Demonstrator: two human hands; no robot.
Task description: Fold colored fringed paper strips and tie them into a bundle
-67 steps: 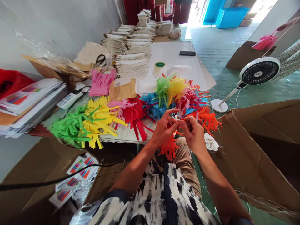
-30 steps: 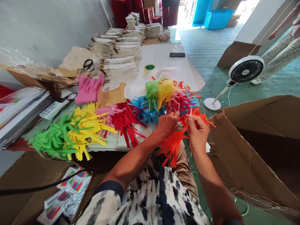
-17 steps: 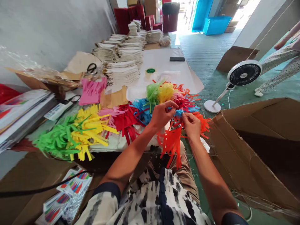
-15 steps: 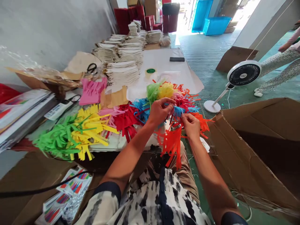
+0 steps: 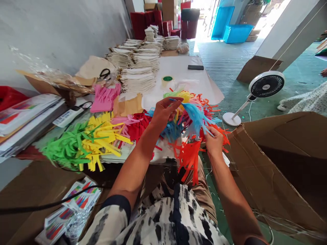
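Note:
My left hand [image 5: 165,110] pinches one end of a light blue paper tassel [image 5: 195,114] above the table's front edge. The fringed end spreads to the right, where my right hand [image 5: 214,139] holds its strips between closed fingers. Under and behind it lie yellow, pink and red tassels, and an orange tassel [image 5: 190,158] hangs over the edge towards my lap. Left of my left hand are red strips [image 5: 139,126], a yellow tassel bunch [image 5: 102,136] and a green bunch [image 5: 65,148]. More blue fringe [image 5: 171,129] sits just below my left wrist.
Behind are pink fringed paper [image 5: 106,97], stacks of white paper pieces [image 5: 138,80], green tape [image 5: 168,78], a phone [image 5: 195,67] and scissors [image 5: 104,73]. An open cardboard box [image 5: 258,160] and a fan [image 5: 267,85] stand right. A person's patterned trousers [image 5: 309,102] show far right.
My left hand has moved left and up, and my right hand slightly right and down. The blue tassel, bunched between them before, now hangs fanned out. The person at the right has shifted.

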